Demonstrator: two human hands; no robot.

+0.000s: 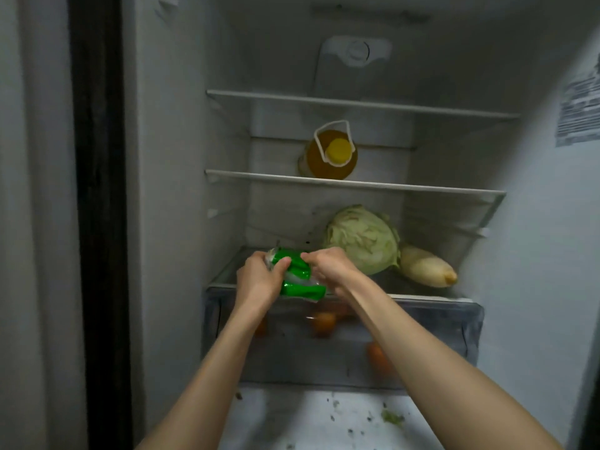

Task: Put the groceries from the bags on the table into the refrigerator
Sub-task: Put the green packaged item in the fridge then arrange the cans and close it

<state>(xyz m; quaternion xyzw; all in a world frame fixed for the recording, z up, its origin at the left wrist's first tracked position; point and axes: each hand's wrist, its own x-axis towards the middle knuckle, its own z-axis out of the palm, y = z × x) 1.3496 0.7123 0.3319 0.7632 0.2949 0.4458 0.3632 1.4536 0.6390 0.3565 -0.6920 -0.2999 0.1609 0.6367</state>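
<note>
Over the lowest shelf [227, 280], both hands, left [259, 280] and right [331, 271], grip the green packet [297, 277], arms outstretched.

Cabbage [363, 238] left of corn [427, 266]; oil bottle [329, 155] on shelf [422, 187] above

A dark vertical strip [97, 206] runs down the left, between a pale wall [32, 222] and the cabinet. High on the far back panel sits a white control housing with a round dial [356, 51]. A printed label [579, 105] is stuck to the right inner wall, its text too blurred to read. Near the bottom, small dark crumbs and green scraps [391, 417] lie scattered on a white surface [292, 417].
</note>
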